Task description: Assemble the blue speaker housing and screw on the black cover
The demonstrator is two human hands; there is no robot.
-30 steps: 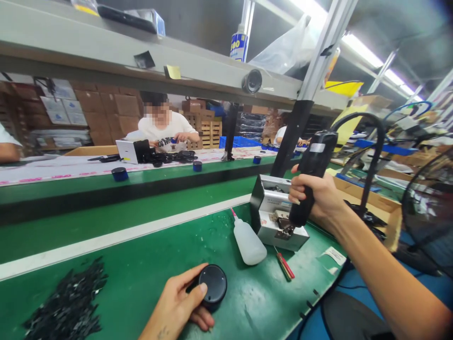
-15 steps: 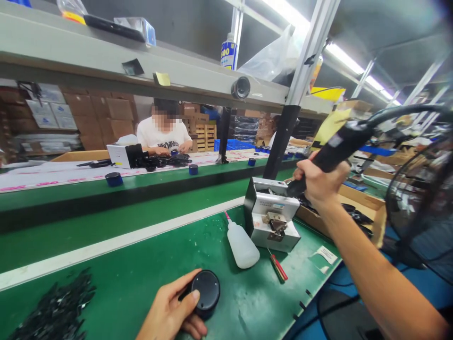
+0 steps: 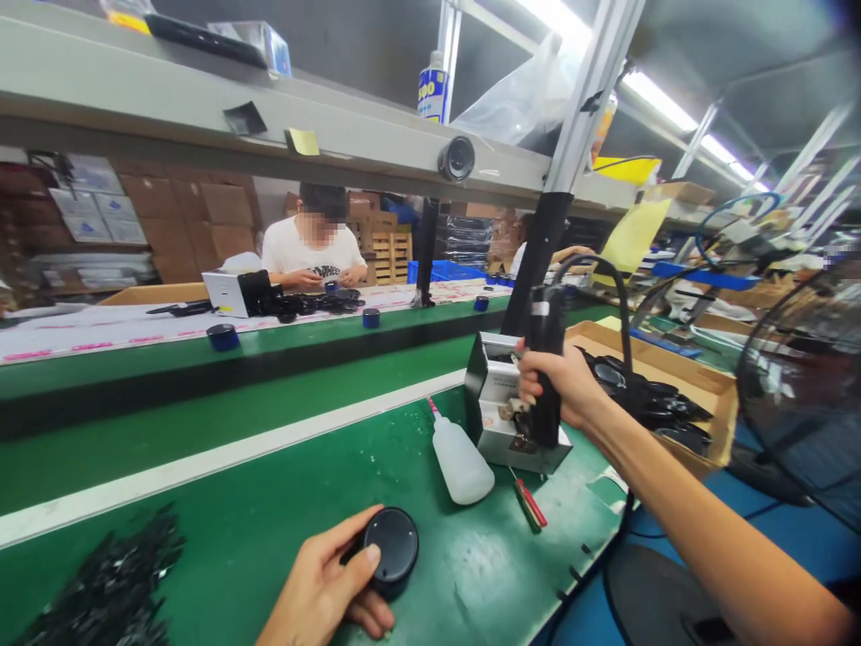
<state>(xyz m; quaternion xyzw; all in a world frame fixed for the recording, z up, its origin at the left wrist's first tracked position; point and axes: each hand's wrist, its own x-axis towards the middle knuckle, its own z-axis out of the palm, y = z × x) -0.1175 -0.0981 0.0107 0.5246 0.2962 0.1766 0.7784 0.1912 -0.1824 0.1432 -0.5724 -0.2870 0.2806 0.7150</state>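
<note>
My left hand (image 3: 329,588) grips a round black disc-shaped part (image 3: 392,545) that rests on the green bench near its front edge. My right hand (image 3: 561,386) is closed round a black electric screwdriver (image 3: 544,359), held upright with its tip down on the small grey metal screw-feeder box (image 3: 498,404). A black cable loops from the top of the screwdriver off to the right.
A white squeeze bottle (image 3: 461,462) lies left of the box, a red-handled tool (image 3: 531,504) in front of it. A heap of small black pieces (image 3: 108,583) sits at front left. A cardboard tray of black parts (image 3: 656,395) stands right. A person sits across the conveyor (image 3: 202,377).
My right hand swung the screwdriver up and off to the right, then brought it back down upright onto the feeder box. My left hand stayed on the black disc.
</note>
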